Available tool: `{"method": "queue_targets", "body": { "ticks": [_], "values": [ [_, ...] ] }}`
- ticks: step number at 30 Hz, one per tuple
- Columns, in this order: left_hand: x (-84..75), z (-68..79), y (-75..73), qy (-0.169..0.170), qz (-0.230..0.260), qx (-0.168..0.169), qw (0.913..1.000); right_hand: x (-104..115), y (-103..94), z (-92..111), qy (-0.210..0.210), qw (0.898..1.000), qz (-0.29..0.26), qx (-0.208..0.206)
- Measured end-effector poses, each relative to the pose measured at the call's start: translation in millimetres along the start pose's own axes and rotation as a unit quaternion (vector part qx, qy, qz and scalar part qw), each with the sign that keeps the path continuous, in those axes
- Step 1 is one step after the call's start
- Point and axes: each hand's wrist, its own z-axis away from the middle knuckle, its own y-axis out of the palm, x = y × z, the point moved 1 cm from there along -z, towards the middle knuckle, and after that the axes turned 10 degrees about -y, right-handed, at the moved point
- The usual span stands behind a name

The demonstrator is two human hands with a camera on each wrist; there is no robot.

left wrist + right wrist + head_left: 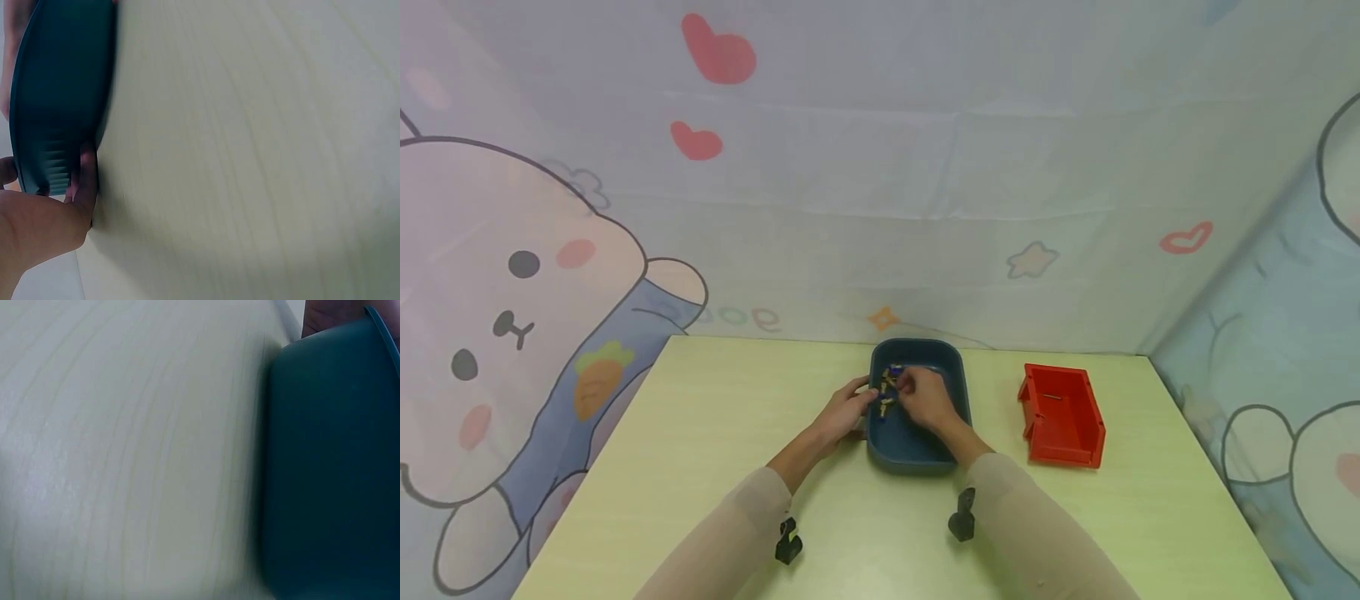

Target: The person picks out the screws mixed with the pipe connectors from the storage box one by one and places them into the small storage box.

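Note:
A dark blue-green plastic basin (913, 454) stands on the table in front of me. My left hand (842, 414) grips its left side, the thumb over the rim; in the left wrist view the fingers (89, 175) lie along the outer wall. Several small gold-and-blue pieces (884, 406) lie along the left part of the basin floor. Over them is my right hand (927, 398), reaching in with bent fingers, its fingertips right at the pieces. I cannot tell whether it pinches one. The right wrist view has mostly the basin's outer wall (331, 469).
To the right of the basin is a red open-fronted bin (1063, 429), with a small thin metallic piece (1052, 397) inside. A pale wood-grain table (730, 425) carries everything. A printed cloth (880, 167) hangs behind the table's far edge.

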Motion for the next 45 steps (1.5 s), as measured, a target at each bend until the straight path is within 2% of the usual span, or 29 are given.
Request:
{"method": "queue_targets", "body": {
  "ticks": [11,17,23,31,39,45],
  "values": [
    [-4.1,1.4,1.4,-0.002,-0.002,-0.002,1.0,-2,-7.0,-2,0.01,1.0,-0.021,0.008],
    [-1.2,0.5,1.8,-0.006,-0.004,0.002,1.0,-1,-13.8,-2,0.001,0.999,-0.03,0.037],
    [-0.6,0.2,0.9,-0.005,-0.007,0.007,0.9999,7,-32.4,-5,-0.022,0.997,-0.033,0.073],
    [-2.9,0.6,0.2,-0.001,-0.012,0.008,0.9999,7,-57.0,-3,-0.055,0.995,-0.024,0.079],
    [-1.7,-0.1,-0.2,0.001,-0.016,0.015,0.9998,1,-81.9,8,-0.072,0.993,-0.03,0.094],
    [-0.6,-1.4,-0.9,-0.001,-0.014,0.013,0.9998,-1,-99.0,12,-0.088,0.992,-0.028,0.083]
  ]
}}
